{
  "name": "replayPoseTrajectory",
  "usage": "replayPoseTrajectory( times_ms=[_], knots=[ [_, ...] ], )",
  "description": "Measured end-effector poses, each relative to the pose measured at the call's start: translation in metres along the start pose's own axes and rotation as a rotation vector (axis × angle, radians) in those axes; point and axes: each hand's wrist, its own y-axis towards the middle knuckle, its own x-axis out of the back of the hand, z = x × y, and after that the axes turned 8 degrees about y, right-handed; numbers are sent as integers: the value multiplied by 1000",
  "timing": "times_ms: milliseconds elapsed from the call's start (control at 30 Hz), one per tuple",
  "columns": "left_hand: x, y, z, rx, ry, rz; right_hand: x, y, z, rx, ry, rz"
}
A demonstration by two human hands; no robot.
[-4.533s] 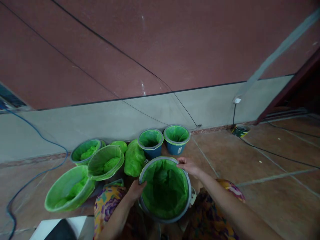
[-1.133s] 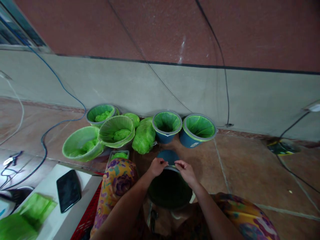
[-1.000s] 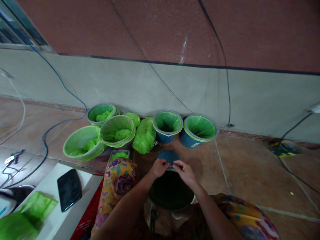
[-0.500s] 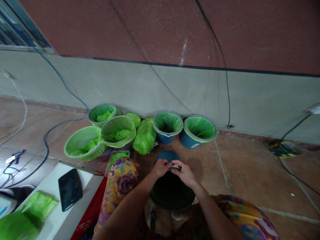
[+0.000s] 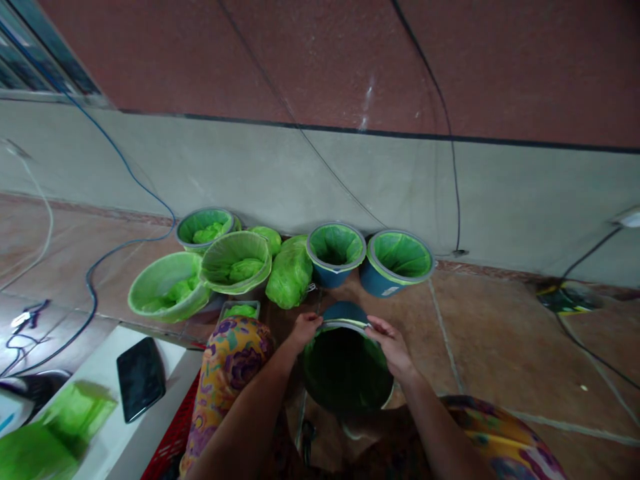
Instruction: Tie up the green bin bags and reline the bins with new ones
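Observation:
Between my knees a blue trash bin tilts toward me, its dark opening facing up at me. A thin greenish liner shows at the sides of the mouth. A pale grey rim runs along the far edge. My left hand grips this edge at its left end, fingers closed. At the right end, my right hand pinches the same edge between thumb and fingers. The fingertips partly hide what lies under them.
Two lined blue bins stand by the wall, beside a stuffed green bag. Several tubs with green plastic, including a wide tub, stand left. A phone and green film lie on a white surface. Cables cross the floor.
My hands have moved apart along the far edge, from close together at its middle to its left and right ends. More of the grey rim and blue side now shows.

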Motion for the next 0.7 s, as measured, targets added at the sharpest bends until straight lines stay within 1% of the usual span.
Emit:
replayPoseTrajectory(
  times_ms=[100,233,300,367,433,533,700],
  knots=[
    [1,-1,-3,-48,0,40,0,-1,2,-17,-65,-12],
    [2,-3,-10,-118,116,68,-8,-3,5,-4,-291,71],
    [1,-5,-14,-154,167,112,-13,-3,5,-8,-291,107],
    [-1,-7,-17,-196,199,151,-16,-4,3,-32,-233,142],
    [-3,-8,-18,-213,223,150,-18,-3,2,-60,-189,168],
    [-5,-9,-17,-217,262,103,-16,-1,-1,-54,-159,135],
    [-5,-7,-12,-215,338,-15,-6,8,-4,-16,-74,-20]
  ],
)
